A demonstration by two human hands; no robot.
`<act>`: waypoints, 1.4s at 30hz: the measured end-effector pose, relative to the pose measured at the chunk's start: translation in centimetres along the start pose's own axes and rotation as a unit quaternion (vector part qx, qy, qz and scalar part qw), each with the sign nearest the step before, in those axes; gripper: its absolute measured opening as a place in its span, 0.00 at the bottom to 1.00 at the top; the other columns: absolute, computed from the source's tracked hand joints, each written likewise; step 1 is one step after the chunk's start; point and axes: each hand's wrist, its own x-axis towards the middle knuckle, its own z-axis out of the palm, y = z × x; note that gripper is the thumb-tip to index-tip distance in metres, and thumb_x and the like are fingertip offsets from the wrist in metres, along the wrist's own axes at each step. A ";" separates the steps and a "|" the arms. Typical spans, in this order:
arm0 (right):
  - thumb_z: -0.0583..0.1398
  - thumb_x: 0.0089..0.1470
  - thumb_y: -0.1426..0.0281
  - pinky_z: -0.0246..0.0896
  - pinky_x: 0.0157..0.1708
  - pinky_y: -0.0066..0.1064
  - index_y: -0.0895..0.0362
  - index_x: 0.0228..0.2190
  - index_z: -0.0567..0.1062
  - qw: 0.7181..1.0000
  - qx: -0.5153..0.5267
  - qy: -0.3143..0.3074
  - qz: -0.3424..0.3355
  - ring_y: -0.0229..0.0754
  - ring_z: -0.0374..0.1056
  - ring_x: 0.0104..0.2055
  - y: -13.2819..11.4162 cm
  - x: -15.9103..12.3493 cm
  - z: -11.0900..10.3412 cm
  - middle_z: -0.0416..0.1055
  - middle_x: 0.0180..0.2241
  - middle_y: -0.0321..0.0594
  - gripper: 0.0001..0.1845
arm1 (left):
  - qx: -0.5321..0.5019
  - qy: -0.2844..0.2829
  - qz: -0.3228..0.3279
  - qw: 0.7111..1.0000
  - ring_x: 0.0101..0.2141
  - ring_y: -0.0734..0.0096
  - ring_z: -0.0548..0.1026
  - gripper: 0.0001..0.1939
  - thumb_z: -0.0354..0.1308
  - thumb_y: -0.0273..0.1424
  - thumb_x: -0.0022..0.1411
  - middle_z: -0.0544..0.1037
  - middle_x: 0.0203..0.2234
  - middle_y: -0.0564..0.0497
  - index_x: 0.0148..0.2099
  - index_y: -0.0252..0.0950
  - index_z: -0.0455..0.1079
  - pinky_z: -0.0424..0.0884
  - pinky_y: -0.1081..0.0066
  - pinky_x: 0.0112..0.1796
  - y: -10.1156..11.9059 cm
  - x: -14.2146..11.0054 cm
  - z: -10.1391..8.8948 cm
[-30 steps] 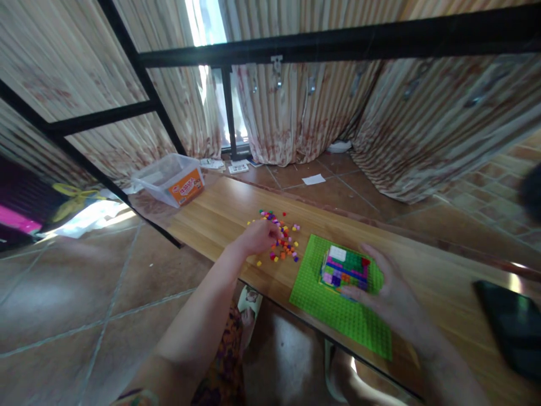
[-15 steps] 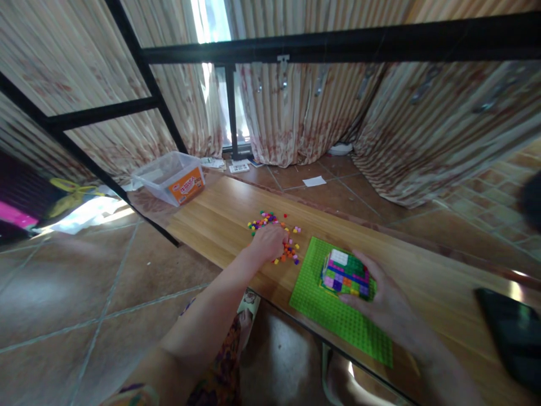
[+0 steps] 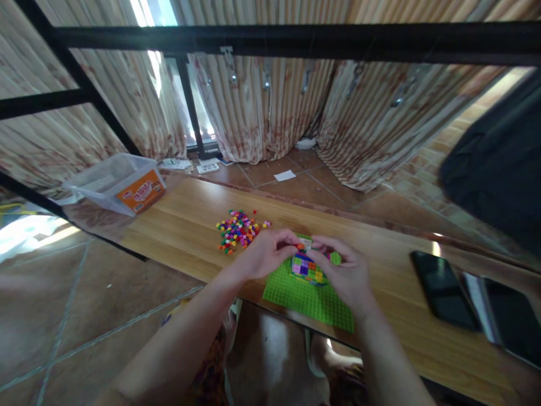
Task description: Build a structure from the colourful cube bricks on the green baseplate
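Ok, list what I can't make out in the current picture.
Head view: part of the top of the brick build, hidden by the left hand and right hand.
Head view: whether the left hand grips the orange piece; too small.
Head view: smaller print on the orange label; too small and blurred.
Head view: the whole dark shape, cut off by the right edge.

single head-worn view, set above and behind the left hand (image 3: pixel 265 254) and right hand (image 3: pixel 349 276), facing forward and down over both. hands at middle range, small in frame. wide field: bench (image 3: pixel 181 214) under and around the hands, floor (image 3: pixel 114 316) left of the left hand, curtains (image 3: pixel 287 107) well beyond both.
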 end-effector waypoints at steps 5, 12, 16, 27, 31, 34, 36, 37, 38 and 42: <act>0.63 0.54 0.63 0.67 0.35 0.31 0.52 0.31 0.80 0.999 0.024 -0.018 0.025 0.39 0.71 0.32 -0.6 0.1 0.8 0.78 0.31 0.36 0.07 | -0.020 0.005 0.002 1.000 0.32 0.74 0.74 0.05 0.55 0.26 0.62 0.77 0.30 0.52 0.37 0.33 0.73 0.67 0.75 0.36 0.7 0.3 1.2; 0.64 0.52 0.61 0.67 0.36 0.30 0.54 0.31 0.80 0.988 0.116 -0.049 0.090 0.39 0.72 0.33 -0.5 0.2 0.8 0.78 0.30 0.37 0.09 | 0.009 0.008 0.026 1.000 0.32 0.74 0.74 0.05 0.56 0.25 0.61 0.78 0.29 0.52 0.36 0.33 0.73 0.66 0.75 0.35 0.6 0.2 1.0; 0.66 0.50 0.60 0.67 0.35 0.31 0.54 0.29 0.80 0.982 0.146 -0.054 0.106 0.39 0.72 0.31 -0.9 0.5 0.9 0.78 0.29 0.37 0.11 | -0.005 -0.012 0.019 1.000 0.32 0.74 0.74 0.05 0.55 0.27 0.62 0.78 0.30 0.52 0.37 0.34 0.73 0.67 0.75 0.36 1.0 -0.1 0.6; 0.57 0.57 0.60 0.65 0.33 0.33 0.54 0.31 0.78 0.986 -0.111 -0.095 0.078 0.44 0.73 0.32 -2.1 1.0 3.6 0.77 0.30 0.40 0.13 | -0.097 0.231 -0.091 0.964 0.24 0.79 0.68 0.05 0.57 0.30 0.57 0.72 0.23 0.55 0.32 0.34 0.66 0.64 0.78 0.26 -2.0 -0.5 -7.0; 0.53 0.59 0.69 0.62 0.36 0.35 0.54 0.33 0.79 0.896 -0.390 -0.210 0.017 0.48 0.74 0.36 -2.2 4.5 6.8 0.78 0.32 0.44 0.13 | -0.166 0.330 -0.153 0.917 0.19 0.80 0.66 0.04 0.56 0.28 0.53 0.69 0.17 0.58 0.29 0.34 0.64 0.61 0.79 0.23 -2.2 -0.9 -8.7; 0.53 0.56 0.74 0.61 0.35 0.34 0.55 0.33 0.80 0.839 -0.468 -0.274 0.030 0.49 0.74 0.38 -1.2 6.4 8.9 0.78 0.33 0.48 0.14 | -0.213 0.349 -0.166 0.897 0.18 0.79 0.68 0.03 0.56 0.27 0.51 0.70 0.17 0.58 0.30 0.35 0.64 0.63 0.78 0.23 -2.0 -1.0 -8.9; 0.55 0.55 0.75 0.60 0.34 0.34 0.56 0.32 0.80 0.831 -0.473 -0.292 0.028 0.49 0.75 0.38 -0.5 7.0 9.8 0.79 0.33 0.48 0.13 | -0.222 0.361 -0.162 0.891 0.18 0.79 0.68 0.02 0.56 0.25 0.49 0.70 0.16 0.58 0.29 0.34 0.65 0.63 0.78 0.23 -2.0 -1.1 -9.1; 0.56 0.54 0.74 0.60 0.34 0.33 0.55 0.31 0.80 0.831 -0.469 -0.299 0.024 0.48 0.75 0.38 -0.3 7.2 10.0 0.79 0.32 0.47 0.12 | -0.225 0.365 -0.158 0.890 0.18 0.80 0.68 0.02 0.56 0.25 0.49 0.70 0.16 0.58 0.29 0.34 0.65 0.63 0.79 0.22 -2.1 -1.2 -9.2; 0.57 0.54 0.74 0.60 0.34 0.33 0.55 0.30 0.81 0.830 -0.466 -0.306 0.019 0.47 0.75 0.37 -0.1 7.5 10.2 0.79 0.32 0.46 0.11 | -0.230 0.366 -0.155 0.888 0.18 0.80 0.67 0.02 0.55 0.25 0.49 0.69 0.16 0.59 0.29 0.34 0.65 0.62 0.79 0.22 -2.1 -1.3 -9.4; 0.56 0.57 0.69 0.61 0.34 0.31 0.53 0.28 0.81 0.839 -0.453 -0.302 0.006 0.44 0.75 0.35 0.2 9.9 10.8 0.79 0.29 0.43 0.14 | -0.251 0.369 -0.162 0.880 0.18 0.80 0.67 0.02 0.55 0.25 0.50 0.68 0.16 0.59 0.29 0.35 0.64 0.62 0.79 0.22 -2.1 -1.7 -10.0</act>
